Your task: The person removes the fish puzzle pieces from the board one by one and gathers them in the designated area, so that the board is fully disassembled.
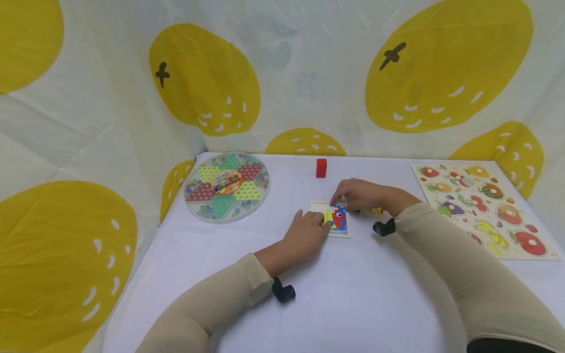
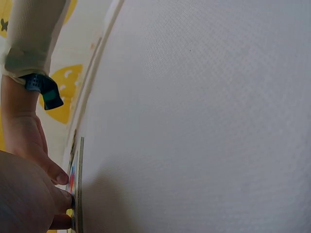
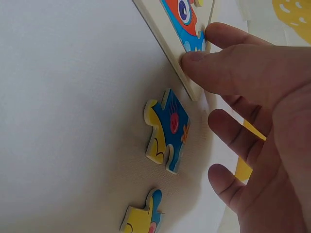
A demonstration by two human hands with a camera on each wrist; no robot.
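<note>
While the puzzle board (image 3: 166,34) lies short of the far edge of the tabletop (image 1: 362,294), the left hand (image 1: 307,237) rests loosely spread fingers on it and the right hand (image 1: 359,195), thumb and forefinger slightly apart, touches its border. The loose pieces (image 3: 178,135) alongside look light and stiff, probably best pinched by straight edges.

The puzzle pieces (image 3: 172,128) look wooden, the tablecloth (image 1: 375,294) matt woven cloth.

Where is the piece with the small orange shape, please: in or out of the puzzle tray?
Out: the right wrist view shows the piece on the white cloth, apart from the tray.
</note>
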